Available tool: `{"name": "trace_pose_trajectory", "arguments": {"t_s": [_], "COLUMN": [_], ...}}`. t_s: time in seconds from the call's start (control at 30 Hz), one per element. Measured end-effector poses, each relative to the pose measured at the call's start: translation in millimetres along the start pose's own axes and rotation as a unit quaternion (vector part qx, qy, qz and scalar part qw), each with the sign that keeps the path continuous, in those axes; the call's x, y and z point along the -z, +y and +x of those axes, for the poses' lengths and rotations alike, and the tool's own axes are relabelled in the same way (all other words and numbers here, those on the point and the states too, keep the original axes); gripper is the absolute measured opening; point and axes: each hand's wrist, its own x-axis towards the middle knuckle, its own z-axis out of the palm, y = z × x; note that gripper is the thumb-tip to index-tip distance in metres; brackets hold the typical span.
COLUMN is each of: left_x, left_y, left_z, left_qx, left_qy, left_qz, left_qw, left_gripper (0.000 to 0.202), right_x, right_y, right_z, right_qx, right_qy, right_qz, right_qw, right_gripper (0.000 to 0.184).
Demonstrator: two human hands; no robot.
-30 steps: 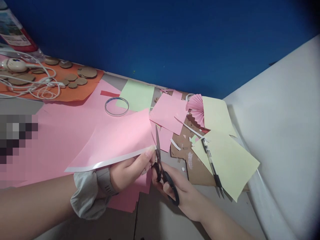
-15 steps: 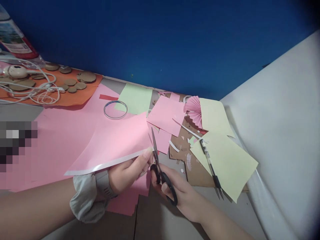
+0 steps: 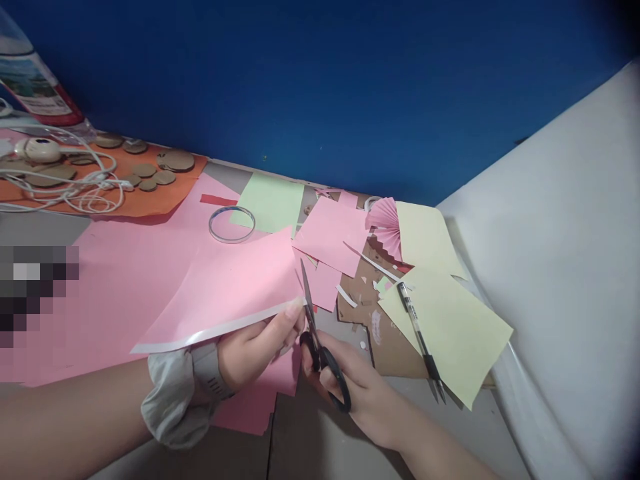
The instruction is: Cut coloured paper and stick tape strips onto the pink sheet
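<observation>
"Where did you have the pink sheet (image 3: 235, 283)?"

"In the left hand (image 3: 257, 343), pinched under the thumb at one end of its white strip (image 3: 210, 329). From that pinch the strip's long axis ran off leftward past the wrist, and the sheet spread away beyond it."

"And the right hand (image 3: 367, 400)?"

"Closed round the black handles of the scissors (image 3: 313, 327). On my feed the blades stood slightly apart, pointing away from the wearer and across the strip's line."

"How near the sheet?"

"Just right of the left thumb, by the pinched end. Whether blade touched paper, I couldn't tell."

"Any containers?"

"I saw a bottle (image 3: 37, 87), well beyond the left grip and to its left; I couldn't make out its contents. Nearer, an orange sheet (image 3: 170, 203) bore cardboard discs (image 3: 175, 160) and a white cable (image 3: 100, 179). Right of the scissors grip, a pen (image 3: 418, 330) lay across the edge of a pale yellow sheet (image 3: 460, 333)."
</observation>
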Motion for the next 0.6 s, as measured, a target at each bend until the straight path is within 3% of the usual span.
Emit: {"name": "trace_pose_trajectory", "arguments": {"t_s": [0.6], "left_x": [0.8], "left_y": [0.1], "left_z": [-0.3], "left_qx": [0.015], "left_qy": [0.009], "left_qz": [0.015], "left_qw": [1.0], "left_gripper": [0.054], "right_x": [0.8], "right_y": [-5.5], "right_z": [0.5], "right_qx": [-0.012], "right_qy": [0.002], "right_qz": [-0.034], "right_qw": [0.999], "right_gripper": [0.048]}}
